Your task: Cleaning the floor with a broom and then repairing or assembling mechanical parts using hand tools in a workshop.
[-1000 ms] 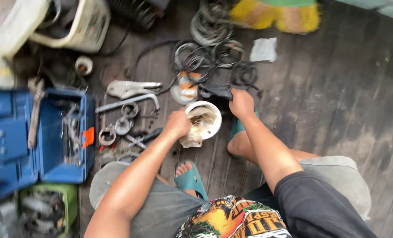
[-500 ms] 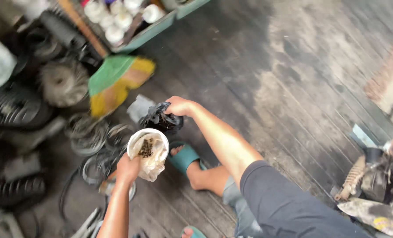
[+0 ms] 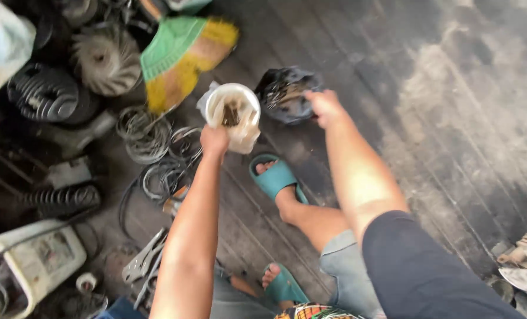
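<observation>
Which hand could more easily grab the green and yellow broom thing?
Probably the left. The left hand holds the white cup right next to the green and yellow broom head, though it is full. The right hand grips the dark bag, farther away.

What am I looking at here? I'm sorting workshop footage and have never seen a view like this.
The camera sits on a person's head and looks down at their own arms and legs, so there is no machine, only two bare hands. The left hand holds a white cup with dark, thin metal bits inside. The right hand grips a crumpled black bag. Below them are the person's feet in teal sandals on a dark wooden floor. To the left lie coils of wire, ribbed metal engine parts, a green and yellow broom and pliers.
</observation>
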